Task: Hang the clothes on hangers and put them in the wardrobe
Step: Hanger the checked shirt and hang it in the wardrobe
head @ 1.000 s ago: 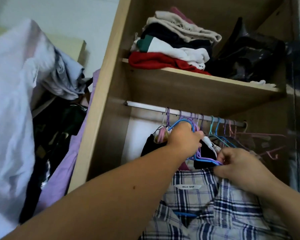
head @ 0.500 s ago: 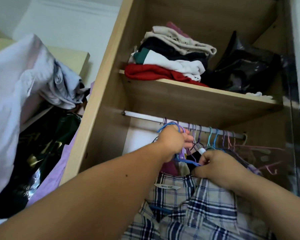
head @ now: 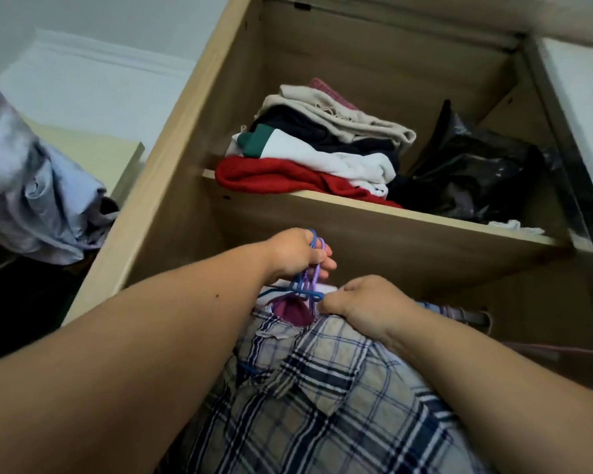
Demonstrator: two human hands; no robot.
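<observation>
Head view, nearest first: a plaid shirt (head: pixel 305 405) in navy, white and beige fills the bottom of the frame, collar uppermost, below your two forearms. It hangs at the wardrobe's opening, under the shelf; what carries it cannot be made out.

Your right hand (head: pixel 367 302) rests on the shirt's collar. Its fingertips are drawn together and pinch the blue wire at the bottom of a bundle of hangers (head: pixel 308 285). Your left hand (head: pixel 295 256) sits just above and to the left, with its fingers curled round the blue and purple hooks of the same bundle. The hands are near each other but do not touch.

A maroon garment (head: pixel 293 311) shows just behind the collar, under the bundle.

Beyond the hands, the wardrobe (head: pixel 172 159) is light wood. Its shelf (head: pixel 408 217) carries a stack of folded clothes (head: pixel 322 138): red at the bottom, then white with a green patch, black, beige and pink on top. A black plastic bag (head: pixel 476 172) stands beside the stack, on its right, touching it.

Left of the wardrobe, a pale grey-blue garment (head: pixel 38 200) lies bunched over dark items. A white wall (head: pixel 100 80) stands behind.
</observation>
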